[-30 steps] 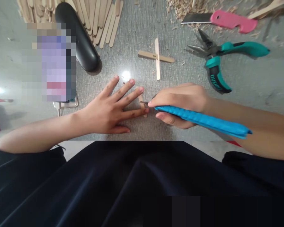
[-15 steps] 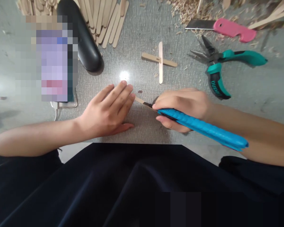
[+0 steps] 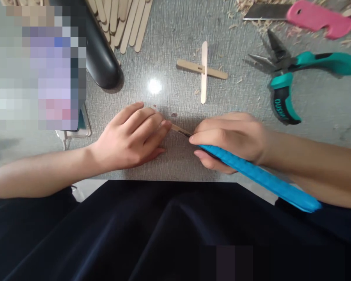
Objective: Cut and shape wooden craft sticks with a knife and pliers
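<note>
My right hand (image 3: 234, 136) grips a utility knife with a blue handle (image 3: 263, 173). Its narrow dark blade lies along a wooden popsicle stick (image 3: 177, 128), or just over it; I cannot tell if they touch. The stick's other end disappears beneath the bent fingers of my left hand (image 3: 131, 134), which hold it down on the grey table (image 3: 175, 168). Farther off, a pale popsicle stick (image 3: 204, 88) crosses over a tan one (image 3: 219, 73) with a small slot cut near its middle.
Pliers with teal handles (image 3: 286, 99) lie spread at the right. Behind them are a pink-handled knife (image 3: 316, 17) and wood shavings (image 3: 260, 25). A pile of popsicle sticks (image 3: 128, 23) and a black case (image 3: 103, 62) sit at the back left, beside a blurred phone-like object (image 3: 54, 89).
My left fingers have bent more and drawn together over the stick. My right hand has tilted the knife, its handle end now lower and farther right. The whole view has shifted slightly closer.
</note>
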Action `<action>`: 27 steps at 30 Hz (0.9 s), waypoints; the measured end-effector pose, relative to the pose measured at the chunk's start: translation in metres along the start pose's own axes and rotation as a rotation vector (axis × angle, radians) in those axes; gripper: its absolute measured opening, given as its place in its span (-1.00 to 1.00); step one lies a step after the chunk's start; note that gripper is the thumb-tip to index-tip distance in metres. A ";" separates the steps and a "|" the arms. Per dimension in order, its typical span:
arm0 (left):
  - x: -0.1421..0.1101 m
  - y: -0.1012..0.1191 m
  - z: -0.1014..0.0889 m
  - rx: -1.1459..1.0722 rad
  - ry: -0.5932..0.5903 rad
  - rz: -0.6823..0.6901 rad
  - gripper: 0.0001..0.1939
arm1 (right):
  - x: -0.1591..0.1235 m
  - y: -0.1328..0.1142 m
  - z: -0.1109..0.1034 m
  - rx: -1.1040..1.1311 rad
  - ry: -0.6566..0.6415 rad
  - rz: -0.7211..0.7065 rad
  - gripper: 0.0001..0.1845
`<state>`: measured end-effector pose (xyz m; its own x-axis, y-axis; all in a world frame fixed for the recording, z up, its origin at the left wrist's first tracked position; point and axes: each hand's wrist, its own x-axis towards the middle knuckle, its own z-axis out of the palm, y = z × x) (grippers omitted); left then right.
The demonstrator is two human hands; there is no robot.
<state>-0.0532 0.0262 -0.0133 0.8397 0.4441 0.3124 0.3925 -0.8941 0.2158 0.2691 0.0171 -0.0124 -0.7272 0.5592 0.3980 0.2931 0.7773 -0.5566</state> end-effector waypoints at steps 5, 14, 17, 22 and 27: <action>0.005 -0.001 -0.002 0.016 -0.013 0.038 -0.55 | -0.003 -0.001 0.002 0.009 -0.002 0.014 -0.78; 0.009 -0.002 -0.004 0.015 0.011 0.060 -0.57 | -0.002 0.000 -0.005 -0.016 -0.131 -0.033 -0.75; 0.009 -0.002 -0.005 0.029 0.007 0.066 -0.57 | -0.002 -0.003 -0.007 -0.059 -0.199 0.026 -0.81; 0.008 -0.003 -0.005 0.029 0.000 0.057 -0.59 | -0.008 -0.007 0.004 -0.046 -0.179 0.125 -0.77; 0.008 -0.003 -0.005 0.018 0.010 0.061 -0.56 | -0.005 -0.004 0.002 -0.041 -0.185 0.083 -0.83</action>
<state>-0.0493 0.0332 -0.0064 0.8584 0.3893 0.3340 0.3477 -0.9203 0.1792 0.2706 0.0102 -0.0136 -0.8002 0.5621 0.2091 0.3788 0.7440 -0.5504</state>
